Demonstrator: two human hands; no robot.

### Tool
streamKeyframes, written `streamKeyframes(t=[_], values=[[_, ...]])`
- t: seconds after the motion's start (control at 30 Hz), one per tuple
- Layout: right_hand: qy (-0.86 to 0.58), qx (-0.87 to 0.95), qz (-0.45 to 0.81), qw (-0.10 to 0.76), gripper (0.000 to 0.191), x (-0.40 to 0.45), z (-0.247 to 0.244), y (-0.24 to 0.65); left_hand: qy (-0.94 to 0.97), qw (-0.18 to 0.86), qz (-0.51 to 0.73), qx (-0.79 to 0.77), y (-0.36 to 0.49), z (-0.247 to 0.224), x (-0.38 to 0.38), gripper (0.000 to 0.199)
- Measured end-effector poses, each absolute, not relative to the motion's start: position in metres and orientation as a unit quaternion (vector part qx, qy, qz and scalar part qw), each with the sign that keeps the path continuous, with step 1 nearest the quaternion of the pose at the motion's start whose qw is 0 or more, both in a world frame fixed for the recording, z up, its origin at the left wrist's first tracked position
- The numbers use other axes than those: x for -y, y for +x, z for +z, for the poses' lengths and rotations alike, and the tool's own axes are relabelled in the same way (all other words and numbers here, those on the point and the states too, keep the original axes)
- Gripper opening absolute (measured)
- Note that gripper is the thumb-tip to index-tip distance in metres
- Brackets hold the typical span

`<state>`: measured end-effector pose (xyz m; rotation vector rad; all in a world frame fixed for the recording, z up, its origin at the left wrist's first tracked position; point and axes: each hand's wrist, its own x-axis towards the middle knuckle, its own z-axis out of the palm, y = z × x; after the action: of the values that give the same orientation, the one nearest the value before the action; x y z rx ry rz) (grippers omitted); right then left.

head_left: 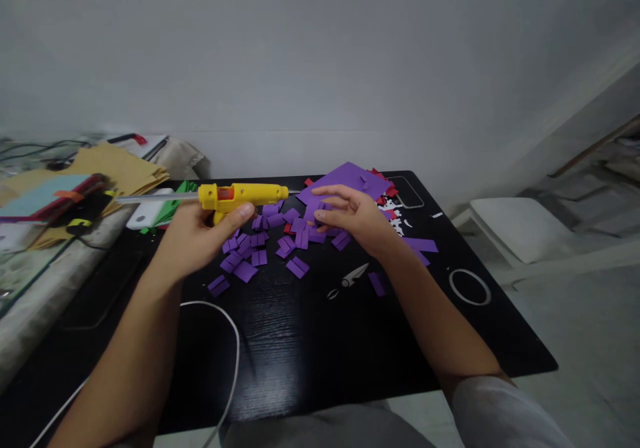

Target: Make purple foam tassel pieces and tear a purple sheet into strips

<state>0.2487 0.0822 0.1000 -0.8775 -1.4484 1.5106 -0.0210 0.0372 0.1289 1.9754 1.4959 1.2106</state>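
My left hand [200, 238] is wrapped around a yellow hot glue gun [250, 195], held level above the table with its nozzle to the right. A long clear glue stick [155, 197] sticks out of its back end. Between the fingertips of my right hand [353, 218] is a small purple paper piece [324, 208], just right of the nozzle. Beneath both hands lie several folded purple paper pieces [245, 271], scattered on the black table [280, 341]. Behind my right hand is a large purple sheet [345, 175], partly covered by the fingers.
Scissors [355, 275] with white blades lie in front of my right hand. White paper scraps [397, 225] and red pieces [390, 188] are at the back right. A white cord [235, 341] loops near the front. Folders and brown paper [117, 168] crowd the left; a white stool [520, 230] stands right.
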Motion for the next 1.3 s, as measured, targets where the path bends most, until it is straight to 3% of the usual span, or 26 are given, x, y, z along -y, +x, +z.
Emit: streamKeyframes(t=[0.27,0.63,0.93,1.3], values=[[-0.321,0.572,0.594,0.466,0.050,-0.077,0.106,0.244,0.722,0.186,0.439,-0.502,-0.017,0.128,-0.032,0.028],[-0.260,0.597,0.585,0.484,0.021,-0.076,0.105,0.245,0.727,0.166,0.476,-0.466,-0.011,0.127,-0.027,0.018],[-0.272,0.608,0.560,0.493,0.032,-0.075,0.105,0.246,0.751,0.132,0.448,-0.467,-0.015,0.123,-0.026,0.020],[-0.273,0.627,0.545,0.486,0.025,-0.075,0.102,0.244,0.765,0.073,0.446,-0.459,-0.011,0.126,-0.023,0.028]])
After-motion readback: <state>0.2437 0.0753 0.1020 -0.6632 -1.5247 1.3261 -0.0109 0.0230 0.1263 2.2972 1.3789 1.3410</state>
